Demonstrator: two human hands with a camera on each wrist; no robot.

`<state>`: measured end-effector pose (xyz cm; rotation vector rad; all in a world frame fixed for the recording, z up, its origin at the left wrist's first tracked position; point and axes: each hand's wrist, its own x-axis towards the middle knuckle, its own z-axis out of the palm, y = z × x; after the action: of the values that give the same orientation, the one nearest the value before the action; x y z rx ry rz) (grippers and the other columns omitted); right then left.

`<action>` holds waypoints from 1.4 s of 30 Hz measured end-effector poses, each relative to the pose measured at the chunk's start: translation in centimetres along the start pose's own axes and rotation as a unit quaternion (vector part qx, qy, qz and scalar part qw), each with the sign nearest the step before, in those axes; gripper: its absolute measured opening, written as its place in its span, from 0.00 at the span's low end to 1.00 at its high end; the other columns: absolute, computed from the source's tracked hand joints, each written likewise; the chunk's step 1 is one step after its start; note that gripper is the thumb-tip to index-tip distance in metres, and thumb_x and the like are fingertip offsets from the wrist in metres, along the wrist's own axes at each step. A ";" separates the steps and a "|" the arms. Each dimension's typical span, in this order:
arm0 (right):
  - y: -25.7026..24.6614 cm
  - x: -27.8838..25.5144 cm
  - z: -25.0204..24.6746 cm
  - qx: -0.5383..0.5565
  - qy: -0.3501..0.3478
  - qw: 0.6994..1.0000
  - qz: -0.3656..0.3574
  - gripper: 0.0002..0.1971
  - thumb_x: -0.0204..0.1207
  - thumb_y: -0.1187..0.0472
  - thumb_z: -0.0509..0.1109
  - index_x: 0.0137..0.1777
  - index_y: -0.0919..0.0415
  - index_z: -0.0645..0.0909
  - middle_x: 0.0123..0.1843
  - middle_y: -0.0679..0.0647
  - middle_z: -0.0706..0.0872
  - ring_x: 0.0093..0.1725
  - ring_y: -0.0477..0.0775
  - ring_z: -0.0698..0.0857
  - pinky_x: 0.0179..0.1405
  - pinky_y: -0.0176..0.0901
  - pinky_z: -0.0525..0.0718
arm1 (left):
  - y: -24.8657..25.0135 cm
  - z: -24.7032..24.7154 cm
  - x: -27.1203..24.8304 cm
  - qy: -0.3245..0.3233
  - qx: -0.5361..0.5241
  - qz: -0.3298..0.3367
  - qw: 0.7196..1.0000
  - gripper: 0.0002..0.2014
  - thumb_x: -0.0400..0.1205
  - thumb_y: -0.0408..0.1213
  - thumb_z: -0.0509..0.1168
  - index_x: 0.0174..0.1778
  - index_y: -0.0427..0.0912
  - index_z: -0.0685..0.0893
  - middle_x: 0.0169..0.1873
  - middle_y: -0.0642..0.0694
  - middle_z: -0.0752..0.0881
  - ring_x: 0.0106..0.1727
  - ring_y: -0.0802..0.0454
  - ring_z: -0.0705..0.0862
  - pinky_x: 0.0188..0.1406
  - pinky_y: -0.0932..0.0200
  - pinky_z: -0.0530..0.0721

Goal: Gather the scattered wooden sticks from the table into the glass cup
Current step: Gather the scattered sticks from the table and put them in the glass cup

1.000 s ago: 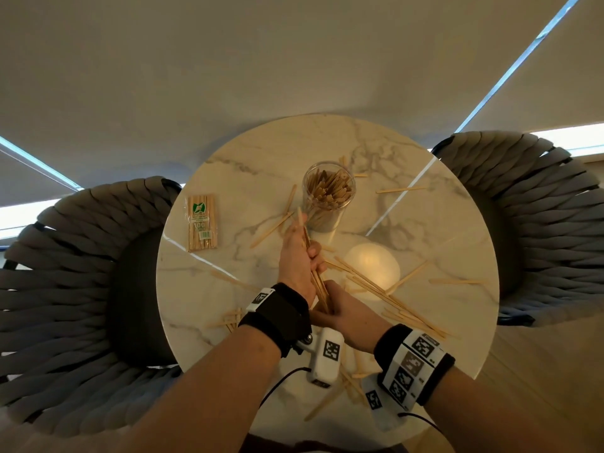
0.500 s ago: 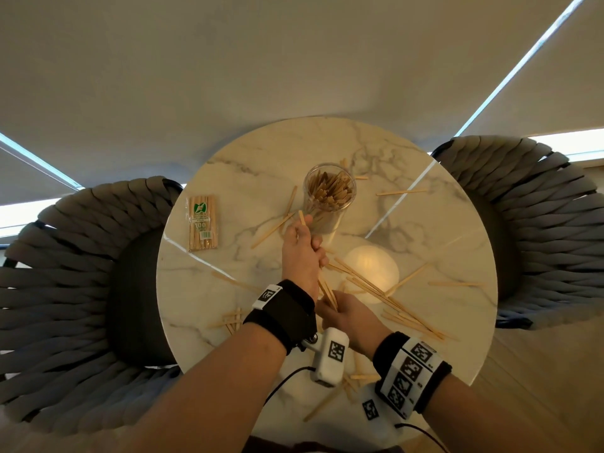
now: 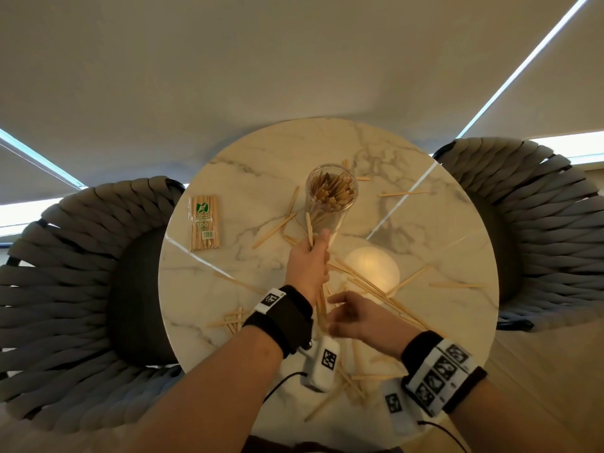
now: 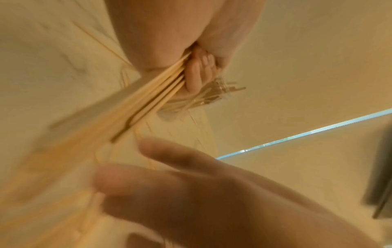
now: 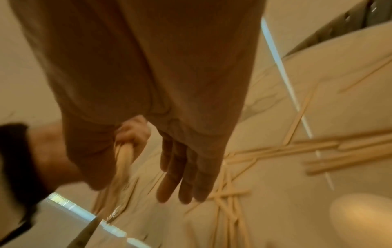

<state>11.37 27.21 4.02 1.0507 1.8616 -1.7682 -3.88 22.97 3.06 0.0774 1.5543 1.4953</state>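
Note:
A glass cup (image 3: 330, 204) with several wooden sticks in it stands at the far middle of the round marble table (image 3: 441, 243). My left hand (image 3: 310, 256) grips a bundle of sticks (image 3: 308, 228) just in front of the cup, its top end beside the glass wall. The left wrist view shows the fingers (image 4: 196, 75) curled round the bundle (image 4: 157, 95). Behind it, my right hand (image 3: 351, 317) hovers with straight fingers (image 5: 180, 176), holding nothing. Loose sticks (image 3: 376, 286) lie to its right.
More sticks lie scattered: far right (image 3: 403, 193), right (image 3: 456, 285), near left (image 3: 228, 318) and at the near edge (image 3: 353, 384). A sealed packet of sticks (image 3: 204, 223) lies at the left. Woven chairs stand at left (image 3: 65, 273) and right (image 3: 539, 223).
My left hand has carried the bundle forward toward the cup. My right hand has let go of the bundle's lower end and spread its fingers.

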 end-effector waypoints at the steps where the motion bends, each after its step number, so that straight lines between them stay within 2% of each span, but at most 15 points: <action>1: 0.2 0.1 -0.9 -0.010 0.030 0.999 -0.011 0.22 0.80 0.57 0.74 0.72 0.53 0.75 0.58 0.46 0.90 0.58 0.45 0.88 0.69 0.51 0.83 | 0.0 -0.5 0.4 -0.010 0.033 -0.001 0.999 0.15 0.88 0.48 0.67 0.38 0.46 0.76 0.25 0.52 0.70 0.20 0.59 0.64 0.17 0.64 0.65; 4: -0.6 0.7 -3.9 0.032 0.195 0.978 -0.061 0.17 0.88 0.52 0.62 0.74 0.52 0.76 0.65 0.44 0.87 0.70 0.47 0.82 0.78 0.54 0.75 | -0.9 -1.0 0.2 -0.105 0.237 -0.010 0.966 0.11 0.84 0.47 0.70 0.42 0.45 0.78 0.29 0.50 0.77 0.23 0.58 0.72 0.21 0.63 0.70; 6: -1.7 1.0 -4.6 0.045 0.244 0.964 -0.092 0.21 0.88 0.42 0.56 0.76 0.48 0.77 0.70 0.43 0.84 0.74 0.44 0.78 0.79 0.50 0.71 | -1.8 -0.6 -0.8 -0.164 0.316 -0.040 0.934 0.10 0.82 0.46 0.71 0.50 0.45 0.80 0.33 0.50 0.81 0.28 0.57 0.77 0.23 0.63 0.72; 8: -2.9 0.7 -4.1 0.012 0.204 0.974 -0.095 0.25 0.88 0.38 0.51 0.74 0.47 0.80 0.69 0.40 0.84 0.71 0.40 0.79 0.76 0.42 0.71 | -2.4 -0.3 -1.6 -0.196 0.299 -0.073 0.931 0.10 0.83 0.43 0.70 0.57 0.46 0.81 0.35 0.49 0.81 0.29 0.56 0.76 0.23 0.61 0.71; 11: -3.6 0.1 -2.4 -0.080 0.122 0.988 -0.058 0.30 0.86 0.34 0.47 0.70 0.47 0.84 0.59 0.45 0.89 0.57 0.41 0.85 0.64 0.38 0.79 | -2.6 -0.3 -2.2 -0.220 0.240 -0.083 0.942 0.05 0.88 0.38 0.64 0.54 0.53 0.81 0.30 0.48 0.78 0.23 0.56 0.69 0.21 0.61 0.66; 14: -3.4 -0.1 -1.6 -0.088 0.165 0.980 -0.068 0.31 0.85 0.34 0.47 0.70 0.48 0.84 0.57 0.49 0.90 0.55 0.46 0.86 0.60 0.41 0.80 | -2.9 -0.6 -1.7 -0.202 0.219 -0.080 0.951 0.03 0.88 0.37 0.63 0.54 0.47 0.82 0.28 0.47 0.77 0.22 0.55 0.67 0.21 0.61 0.66; 17: -2.8 0.4 -1.4 -0.048 0.145 0.987 -0.058 0.33 0.82 0.31 0.46 0.69 0.44 0.85 0.59 0.49 0.90 0.61 0.46 0.86 0.69 0.46 0.79 | -3.5 -1.1 -1.2 -0.210 0.198 -0.094 0.953 0.12 0.88 0.39 0.63 0.60 0.32 0.82 0.27 0.48 0.76 0.22 0.55 0.67 0.21 0.60 0.66; 22: -1.3 1.1 -1.5 0.204 0.180 0.959 -0.075 0.29 0.89 0.39 0.47 0.75 0.53 0.80 0.70 0.46 0.87 0.72 0.44 0.81 0.80 0.48 0.72 | -2.3 -1.6 -0.4 -0.058 0.042 -0.117 0.991 0.19 0.88 0.58 0.58 0.54 0.44 0.83 0.23 0.54 0.67 0.21 0.57 0.62 0.21 0.60 0.60; 25: 0.0 1.3 -0.2 0.257 0.149 0.954 0.044 0.30 0.88 0.37 0.49 0.65 0.57 0.85 0.58 0.52 0.93 0.62 0.51 0.89 0.72 0.53 0.80 | 0.0 -1.6 0.1 0.007 -0.108 -0.070 0.992 0.17 0.90 0.49 0.54 0.43 0.42 0.80 0.22 0.52 0.64 0.20 0.56 0.59 0.18 0.60 0.58; 28: 0.5 1.2 1.3 0.305 0.064 0.941 0.132 0.35 0.87 0.35 0.49 0.58 0.66 0.85 0.52 0.62 0.93 0.51 0.60 0.92 0.57 0.51 0.88 | 1.9 0.0 -0.4 0.014 -0.183 -0.037 0.982 0.12 0.89 0.42 0.56 0.48 0.42 0.82 0.22 0.51 0.64 0.20 0.56 0.58 0.19 0.59 0.57; 30: 0.0 1.1 1.7 0.361 0.020 0.924 0.124 0.35 0.88 0.36 0.47 0.54 0.67 0.84 0.46 0.64 0.90 0.42 0.61 0.90 0.43 0.47 0.88 | 2.2 1.3 -1.2 -0.001 -0.195 -0.028 0.980 0.12 0.89 0.41 0.55 0.50 0.42 0.82 0.22 0.51 0.64 0.20 0.56 0.58 0.21 0.58 0.57; 33: -0.7 1.2 1.3 0.451 0.030 0.887 0.097 0.27 0.90 0.42 0.50 0.51 0.65 0.82 0.36 0.60 0.84 0.29 0.55 0.81 0.26 0.41 0.80 | 1.3 2.8 -2.4 -0.037 -0.152 -0.015 0.988 0.17 0.90 0.43 0.54 0.38 0.42 0.80 0.21 0.51 0.65 0.20 0.56 0.61 0.21 0.60 0.61; 35: -0.7 1.3 1.0 0.449 0.057 0.887 0.088 0.21 0.90 0.50 0.53 0.48 0.63 0.81 0.33 0.57 0.80 0.26 0.51 0.76 0.22 0.38 0.72 | 0.8 3.4 -2.9 -0.048 -0.104 -0.002 0.993 0.22 0.92 0.49 0.52 0.35 0.43 0.77 0.22 0.51 0.66 0.22 0.55 0.62 0.23 0.60 0.64; 38: -0.5 1.0 0.5 0.415 0.081 0.903 0.072 0.12 0.86 0.57 0.59 0.48 0.63 0.80 0.33 0.55 0.78 0.26 0.49 0.72 0.22 0.37 0.68 | 0.8 3.6 -2.9 -0.026 -0.115 0.030 0.993 0.17 0.94 0.45 0.51 0.45 0.42 0.78 0.23 0.51 0.68 0.24 0.55 0.64 0.26 0.59 0.66; 42: -1.1 0.5 0.4 0.350 0.079 0.932 0.056 0.26 0.86 0.37 0.58 0.36 0.57 0.79 0.29 0.52 0.76 0.24 0.49 0.66 0.24 0.41 0.63 | 0.5 3.4 -2.5 -0.005 -0.106 0.039 0.994 0.16 0.94 0.46 0.50 0.46 0.43 0.75 0.26 0.51 0.69 0.25 0.56 0.65 0.26 0.60 0.68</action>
<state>10.13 27.03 4.38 1.5399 1.2036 -2.4015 -0.60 24.04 5.53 0.0229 1.3906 1.7108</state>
